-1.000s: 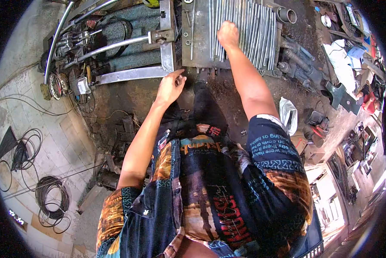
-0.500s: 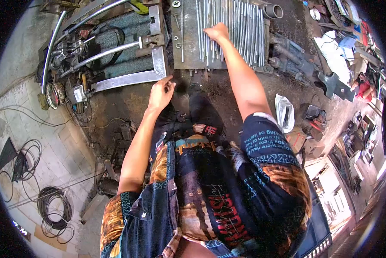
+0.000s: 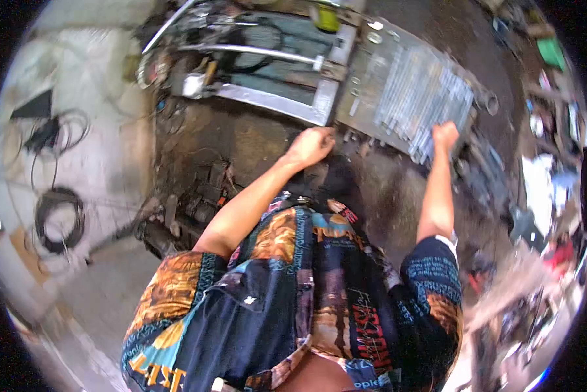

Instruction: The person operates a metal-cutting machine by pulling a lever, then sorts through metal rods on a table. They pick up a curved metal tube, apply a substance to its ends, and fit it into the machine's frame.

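Note:
The picture is blurred by a quick head turn. My right hand (image 3: 445, 135) is closed in a fist at the near end of a row of thin metal rods (image 3: 424, 88), which lie side by side on a steel plate (image 3: 365, 81); it seems to grip a rod end. My left hand (image 3: 313, 145) hangs with curled fingers just below the corner of a bright steel frame (image 3: 287, 108), touching nothing I can make out. My patterned shirt (image 3: 287, 281) fills the lower middle of the view.
A machine with tubes and a long bar (image 3: 254, 51) stands behind the frame. Coiled black cables (image 3: 58, 219) lie on the pale floor at the left. Motor parts (image 3: 189, 206) sit by my left side. Cluttered tools and rags (image 3: 541, 176) lie at the right.
The view has swung and tilted, so the plate of rods now sits upper right. My right hand slid from the middle of the rods to their near end and closed. My left hand curled.

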